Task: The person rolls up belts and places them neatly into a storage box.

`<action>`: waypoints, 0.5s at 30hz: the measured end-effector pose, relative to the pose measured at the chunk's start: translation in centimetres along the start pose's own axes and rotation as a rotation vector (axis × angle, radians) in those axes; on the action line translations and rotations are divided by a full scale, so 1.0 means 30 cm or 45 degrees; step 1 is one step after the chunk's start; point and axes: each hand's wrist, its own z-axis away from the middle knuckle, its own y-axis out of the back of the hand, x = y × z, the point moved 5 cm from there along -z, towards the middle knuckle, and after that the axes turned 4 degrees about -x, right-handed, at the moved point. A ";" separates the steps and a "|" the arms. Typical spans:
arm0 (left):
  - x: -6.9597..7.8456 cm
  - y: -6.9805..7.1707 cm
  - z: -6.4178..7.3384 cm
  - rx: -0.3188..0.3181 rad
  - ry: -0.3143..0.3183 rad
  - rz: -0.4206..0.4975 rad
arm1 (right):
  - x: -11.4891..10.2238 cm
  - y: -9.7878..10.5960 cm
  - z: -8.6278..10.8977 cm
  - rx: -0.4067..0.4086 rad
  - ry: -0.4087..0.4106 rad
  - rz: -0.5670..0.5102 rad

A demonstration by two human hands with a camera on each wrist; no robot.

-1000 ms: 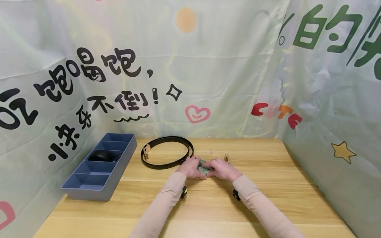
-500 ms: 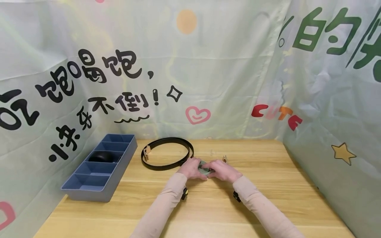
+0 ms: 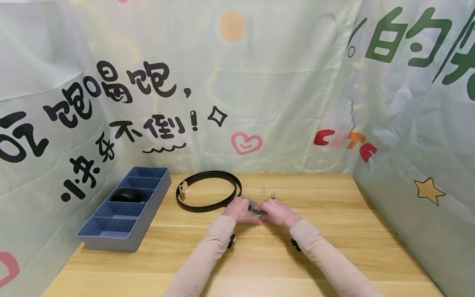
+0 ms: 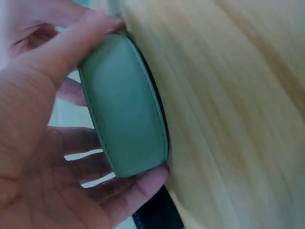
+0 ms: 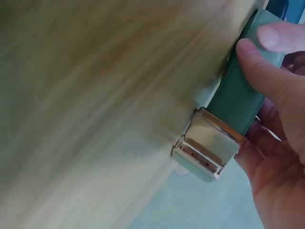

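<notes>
A green belt [image 3: 255,208], wound into a tight coil, stands on its edge on the wooden table between my two hands. My left hand [image 3: 238,209] holds the coil's left side, thumb and fingers curled round it in the left wrist view. From the right, my right hand [image 3: 280,213] grips the band; its thumb presses the green leather in the right wrist view. The belt's gold buckle [image 5: 205,143] sticks out past the right fingers, and its tip also shows behind that hand in the head view. Much of the coil is hidden by the hands.
A black belt [image 3: 202,209] with a gold buckle lies in a loose loop behind and left of my hands. Further left stands a blue tray [image 3: 135,243] divided into several compartments, with a coiled black item [image 3: 125,194] in one. Printed cloth walls enclose the table.
The green belt's buckle has drawn leftward, closer to the coil and my right hand. Both hands keep their hold and have hardly moved. The black belt and tray stay put.
</notes>
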 end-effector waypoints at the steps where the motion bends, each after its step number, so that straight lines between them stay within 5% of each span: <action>1: -0.001 -0.001 -0.003 -0.004 -0.014 0.010 | 0.000 0.001 0.000 -0.006 0.010 0.002; 7: 0.002 -0.001 -0.009 -0.043 -0.102 0.043 | 0.001 0.005 0.000 0.000 0.022 0.031; 15: 0.002 -0.008 -0.010 -0.011 0.038 -0.006 | 0.003 0.007 -0.011 -0.007 -0.023 0.007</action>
